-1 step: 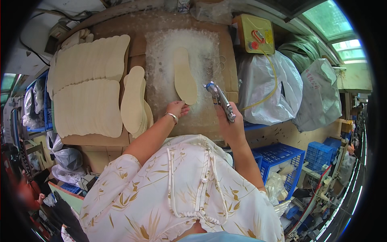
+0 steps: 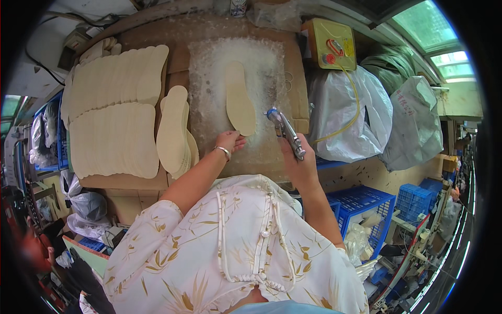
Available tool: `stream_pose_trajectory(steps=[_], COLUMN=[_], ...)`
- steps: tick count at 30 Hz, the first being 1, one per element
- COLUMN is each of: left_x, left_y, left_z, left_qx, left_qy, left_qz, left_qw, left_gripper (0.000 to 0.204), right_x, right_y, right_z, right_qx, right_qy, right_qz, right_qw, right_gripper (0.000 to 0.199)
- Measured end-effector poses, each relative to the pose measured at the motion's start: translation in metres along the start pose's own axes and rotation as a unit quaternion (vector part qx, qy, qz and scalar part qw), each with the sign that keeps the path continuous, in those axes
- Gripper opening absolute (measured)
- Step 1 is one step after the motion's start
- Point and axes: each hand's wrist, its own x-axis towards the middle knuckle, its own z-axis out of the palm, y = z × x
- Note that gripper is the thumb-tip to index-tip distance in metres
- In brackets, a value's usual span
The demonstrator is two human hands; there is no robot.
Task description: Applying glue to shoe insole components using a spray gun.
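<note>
A beige insole (image 2: 240, 99) lies on a whitish, residue-coated sheet (image 2: 206, 68) in the middle of the cardboard-covered table. At its near rounded end, my left hand (image 2: 230, 140) pinches the edge between thumb and fingers. My right hand (image 2: 301, 153) is wrapped round a metal spray gun (image 2: 285, 132), its blue-ringed nozzle pointing toward the insole from the right, a little apart from it. From a yellow canister (image 2: 329, 44) a yellowish hose (image 2: 357, 104) curves down to near my right hand. Left of the sheet, a small pile of insoles (image 2: 175, 133) leans together.
Rows of overlapping insoles (image 2: 115, 138) cover the table's left part. White plastic sacks (image 2: 353, 112) bulge along the right edge. Below them stands a blue crate (image 2: 363, 204) with clear plastic bags in it. A can (image 2: 238, 8) stands at the back. Another person's red clothing (image 2: 36, 248) shows far left.
The spray gun's nozzle has tilted very slightly. My left hand and the insole stay in place. The person at far left has shifted a little.
</note>
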Motion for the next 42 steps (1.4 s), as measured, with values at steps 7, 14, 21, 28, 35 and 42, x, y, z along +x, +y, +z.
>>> stream_pose_trajectory(steps=[7,14,21,28,35,42], left_x=[-0.002,-0.004,-0.003,-0.006,-0.007,-0.008], left_y=[-0.002,-0.001,-0.004,-0.004,-0.006,-0.007], left_z=[0.002,0.003,0.003,0.006,0.007,0.007], left_qx=[0.003,0.001,-0.001,-0.004,-0.003,-0.005], left_qy=[0.003,0.01,0.01,0.015,0.018,0.013], left_qz=[0.0,0.0,0.005,0.005,0.002,0.002], left_qw=[1.0,1.0,1.0,1.0,1.0,1.0], left_gripper=[0.018,0.018,0.018,0.019,0.018,0.018], right_x=[-0.014,-0.018,-0.017,-0.023,-0.031,-0.035], right_y=[0.014,0.013,0.019,0.024,0.017,0.023], right_z=[0.004,0.001,0.0,0.0,0.0,-0.004], right_qx=[0.02,0.001,-0.007,-0.004,-0.016,-0.02], right_qy=[-0.008,-0.02,-0.004,-0.001,-0.046,-0.015], right_qz=[-0.025,-0.05,-0.045,-0.02,-0.053,-0.04], right_qw=[0.999,0.999,0.999,1.0,0.997,0.999], right_gripper=[0.022,0.021,0.022,0.019,0.02,0.021])
